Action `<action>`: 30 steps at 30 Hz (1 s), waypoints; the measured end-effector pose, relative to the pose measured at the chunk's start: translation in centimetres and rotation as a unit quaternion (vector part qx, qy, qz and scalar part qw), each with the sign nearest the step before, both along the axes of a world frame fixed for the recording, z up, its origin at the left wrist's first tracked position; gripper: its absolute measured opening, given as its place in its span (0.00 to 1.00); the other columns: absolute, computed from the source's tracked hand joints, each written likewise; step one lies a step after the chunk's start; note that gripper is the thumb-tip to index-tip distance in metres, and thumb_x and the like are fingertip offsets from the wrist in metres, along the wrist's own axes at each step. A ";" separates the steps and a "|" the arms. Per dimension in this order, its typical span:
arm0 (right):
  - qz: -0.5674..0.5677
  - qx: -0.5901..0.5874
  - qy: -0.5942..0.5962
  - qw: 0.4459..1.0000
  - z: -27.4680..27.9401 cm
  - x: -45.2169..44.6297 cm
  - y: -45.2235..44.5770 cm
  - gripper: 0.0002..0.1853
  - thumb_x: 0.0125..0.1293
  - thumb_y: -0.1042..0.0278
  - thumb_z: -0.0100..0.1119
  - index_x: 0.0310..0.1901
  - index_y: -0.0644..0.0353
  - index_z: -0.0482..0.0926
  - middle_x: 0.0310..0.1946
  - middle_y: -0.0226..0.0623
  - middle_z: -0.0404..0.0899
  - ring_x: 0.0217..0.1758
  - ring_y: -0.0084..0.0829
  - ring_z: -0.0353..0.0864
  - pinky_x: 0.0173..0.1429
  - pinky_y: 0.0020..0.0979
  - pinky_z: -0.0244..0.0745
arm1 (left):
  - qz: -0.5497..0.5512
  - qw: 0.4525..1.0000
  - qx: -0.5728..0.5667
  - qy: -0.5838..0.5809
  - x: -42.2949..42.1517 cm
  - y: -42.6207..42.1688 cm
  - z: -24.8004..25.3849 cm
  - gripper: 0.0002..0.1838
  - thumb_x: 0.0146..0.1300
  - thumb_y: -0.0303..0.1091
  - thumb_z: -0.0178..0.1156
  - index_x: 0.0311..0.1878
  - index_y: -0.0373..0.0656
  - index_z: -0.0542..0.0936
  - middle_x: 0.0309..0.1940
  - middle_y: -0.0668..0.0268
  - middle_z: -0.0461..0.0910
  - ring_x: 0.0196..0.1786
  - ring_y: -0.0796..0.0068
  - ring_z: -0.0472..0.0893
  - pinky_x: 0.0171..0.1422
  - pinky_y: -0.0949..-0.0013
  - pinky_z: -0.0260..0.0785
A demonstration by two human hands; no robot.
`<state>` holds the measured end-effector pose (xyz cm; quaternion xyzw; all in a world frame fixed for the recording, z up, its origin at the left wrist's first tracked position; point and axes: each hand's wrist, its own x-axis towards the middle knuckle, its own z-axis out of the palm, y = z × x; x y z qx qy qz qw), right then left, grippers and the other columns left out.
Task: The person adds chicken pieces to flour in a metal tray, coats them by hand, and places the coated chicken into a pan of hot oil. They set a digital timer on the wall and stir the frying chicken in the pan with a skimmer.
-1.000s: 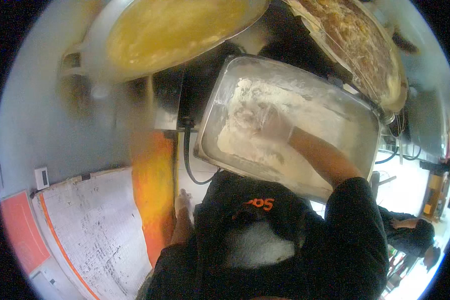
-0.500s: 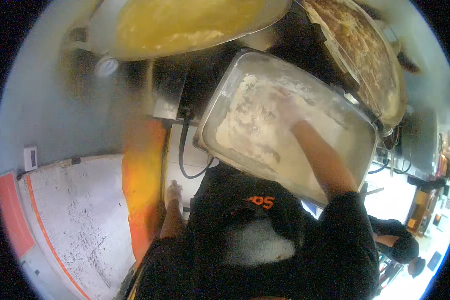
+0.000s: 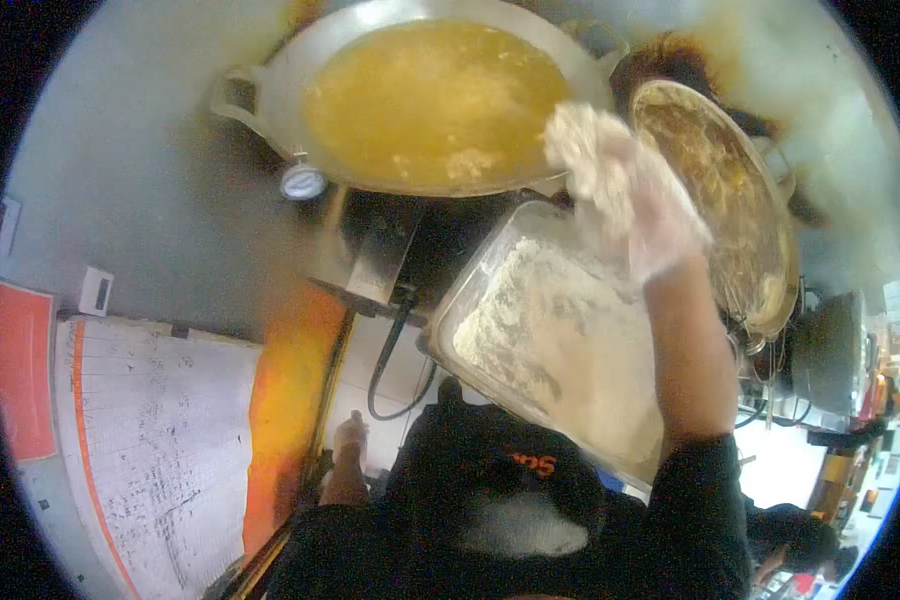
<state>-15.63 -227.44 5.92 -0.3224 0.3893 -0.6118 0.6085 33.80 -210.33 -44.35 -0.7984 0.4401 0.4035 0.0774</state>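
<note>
My right hand, in a clear glove dusted with flour, is closed on a flour-coated piece, held up between two large pans. The piece is blurred by motion. To its left is a wide pan of yellow oil with crumbs near the front edge. Below the hand lies a metal tray of pale flour. My left hand hangs low beside my body, away from the tray; its fingers are too small to read.
A round dial thermometer sits at the oil pan's rim. On the right, a second pan holds brown, crusted contents and a wire tool. A black hose hangs left of the tray. Another person is at lower right.
My right hand has risen out of the flour tray towards the pans, with the coated piece in it. The view has shifted, showing more of the oil pan. My left hand stays low.
</note>
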 end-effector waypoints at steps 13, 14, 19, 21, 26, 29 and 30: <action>0.022 -0.010 0.872 0.489 0.5 0.2 -23.5 0.17 0.65 0.68 0.62 0.55 0.57 0.78 0.52 0.37 0.79 0.52 0.36 0.80 0.56 0.31 0.77 | 0.049 0.999 0.000 0.015 1.0 0.9 -1.4 0.35 0.75 0.60 0.36 0.46 0.40 0.86 0.45 0.45 0.85 0.51 0.43 0.84 0.59 0.45 0.73; 0.011 -0.007 0.875 0.484 1.5 0.4 -24.0 0.17 0.65 0.68 0.62 0.55 0.57 0.78 0.53 0.37 0.78 0.53 0.36 0.79 0.57 0.31 0.76 | 0.053 0.999 0.006 0.002 1.7 2.1 -1.3 0.37 0.76 0.61 0.35 0.47 0.38 0.85 0.46 0.43 0.85 0.53 0.42 0.83 0.60 0.45 0.72; -0.056 -0.049 0.879 0.470 6.2 1.4 -22.4 0.19 0.63 0.71 0.63 0.56 0.55 0.77 0.55 0.36 0.76 0.57 0.38 0.77 0.61 0.31 0.74 | 0.067 0.995 0.074 0.014 3.9 6.3 -0.8 0.42 0.76 0.64 0.31 0.50 0.34 0.84 0.47 0.39 0.83 0.58 0.40 0.81 0.63 0.46 0.71; -0.078 -0.109 0.890 0.435 8.3 2.6 -18.8 0.20 0.62 0.72 0.63 0.57 0.54 0.77 0.55 0.36 0.75 0.58 0.39 0.76 0.62 0.31 0.74 | 0.009 0.999 0.038 -0.029 4.4 8.4 -4.1 0.42 0.76 0.64 0.30 0.50 0.33 0.83 0.46 0.38 0.84 0.57 0.39 0.81 0.63 0.44 0.71; -0.116 -0.038 0.443 0.888 11.4 7.1 -5.2 0.22 0.64 0.72 0.65 0.60 0.51 0.76 0.55 0.34 0.77 0.56 0.35 0.79 0.62 0.33 0.75 | -0.093 0.996 0.006 -0.002 5.4 6.0 -3.0 0.43 0.76 0.64 0.30 0.52 0.32 0.82 0.45 0.38 0.83 0.53 0.37 0.82 0.62 0.44 0.71; -0.089 -0.045 0.188 0.977 7.3 6.1 1.8 0.25 0.66 0.72 0.66 0.65 0.52 0.74 0.52 0.32 0.79 0.54 0.26 0.80 0.57 0.34 0.78 | 0.023 0.947 0.041 0.317 6.5 0.2 -0.3 0.31 0.76 0.55 0.42 0.61 0.38 0.79 0.49 0.48 0.84 0.53 0.48 0.82 0.62 0.52 0.71; 0.005 -0.027 0.097 0.995 4.7 4.2 4.7 0.28 0.65 0.73 0.67 0.67 0.56 0.73 0.53 0.30 0.79 0.53 0.27 0.80 0.54 0.31 0.79 | 0.048 0.932 0.042 0.357 5.9 -1.7 3.2 0.28 0.75 0.52 0.44 0.60 0.38 0.79 0.49 0.50 0.84 0.52 0.51 0.82 0.61 0.54 0.71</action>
